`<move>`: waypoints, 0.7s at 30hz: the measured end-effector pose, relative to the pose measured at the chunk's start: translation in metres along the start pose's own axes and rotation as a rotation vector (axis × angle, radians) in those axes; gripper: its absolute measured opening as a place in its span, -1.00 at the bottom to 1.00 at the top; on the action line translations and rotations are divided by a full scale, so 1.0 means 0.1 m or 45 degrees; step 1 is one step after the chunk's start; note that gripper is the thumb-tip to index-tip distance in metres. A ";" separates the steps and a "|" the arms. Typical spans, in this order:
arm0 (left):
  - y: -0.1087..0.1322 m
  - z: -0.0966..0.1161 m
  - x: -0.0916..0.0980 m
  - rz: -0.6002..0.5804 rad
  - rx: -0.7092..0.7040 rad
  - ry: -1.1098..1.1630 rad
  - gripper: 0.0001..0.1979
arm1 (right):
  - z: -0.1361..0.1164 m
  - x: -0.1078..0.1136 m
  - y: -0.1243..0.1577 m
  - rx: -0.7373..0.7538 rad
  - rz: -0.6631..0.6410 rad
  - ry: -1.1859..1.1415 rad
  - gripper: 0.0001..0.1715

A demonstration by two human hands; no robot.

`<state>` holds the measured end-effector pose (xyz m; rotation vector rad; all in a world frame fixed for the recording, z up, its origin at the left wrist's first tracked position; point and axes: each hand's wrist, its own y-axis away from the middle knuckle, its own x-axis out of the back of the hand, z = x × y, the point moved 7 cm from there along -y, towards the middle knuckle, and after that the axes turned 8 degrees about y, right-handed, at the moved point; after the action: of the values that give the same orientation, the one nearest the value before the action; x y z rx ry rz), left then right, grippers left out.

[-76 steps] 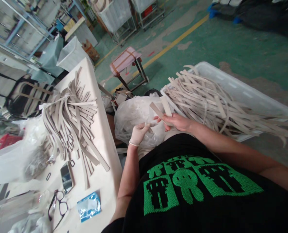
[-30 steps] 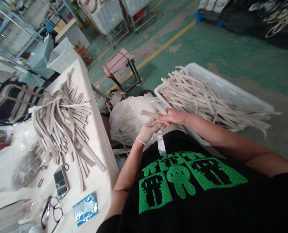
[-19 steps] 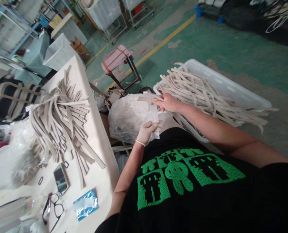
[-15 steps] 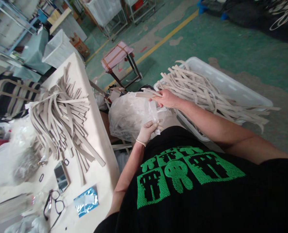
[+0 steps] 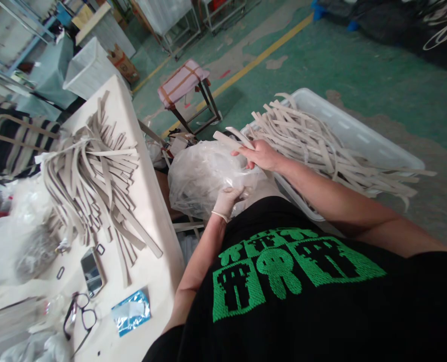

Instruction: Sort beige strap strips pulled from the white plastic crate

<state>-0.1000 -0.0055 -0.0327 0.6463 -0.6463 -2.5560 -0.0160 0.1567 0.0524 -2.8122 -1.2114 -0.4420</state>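
My right hand (image 5: 261,155) is bare and closed around a couple of pale beige fabric strips (image 5: 227,140), whose ends stick out to the left past the fingers. Below it, my left hand (image 5: 229,202) wears a thin whitish glove and is closed at the near edge of a clear plastic bag (image 5: 193,176). The bag bulges in front of my lap, with pale contents blurred through the film. A white plastic crate (image 5: 374,138) heaped with loose beige strips (image 5: 306,136) stands to the right, just beyond my right forearm.
On the white table (image 5: 163,281) at left lie a tied bundle of beige strips (image 5: 91,181), a phone (image 5: 92,271), glasses (image 5: 83,314) and a blue packet (image 5: 131,311). A pink-topped stool (image 5: 183,83) stands ahead on the green floor. Another white bin (image 5: 87,70) is behind the table.
The strips in my right hand now point further up and are more spread. A white piece by my left fingers no longer shows. The view has shifted slightly.
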 end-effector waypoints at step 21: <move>-0.11 0.27 -0.05 0.230 -0.208 0.503 -0.61 | 0.42 -0.27 1.22 -0.153 -0.170 0.483 -0.65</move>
<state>-0.1135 0.0146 -0.0158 0.9534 -0.3394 -2.1983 0.0639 0.0601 0.0131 -2.5762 -1.3231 -1.0321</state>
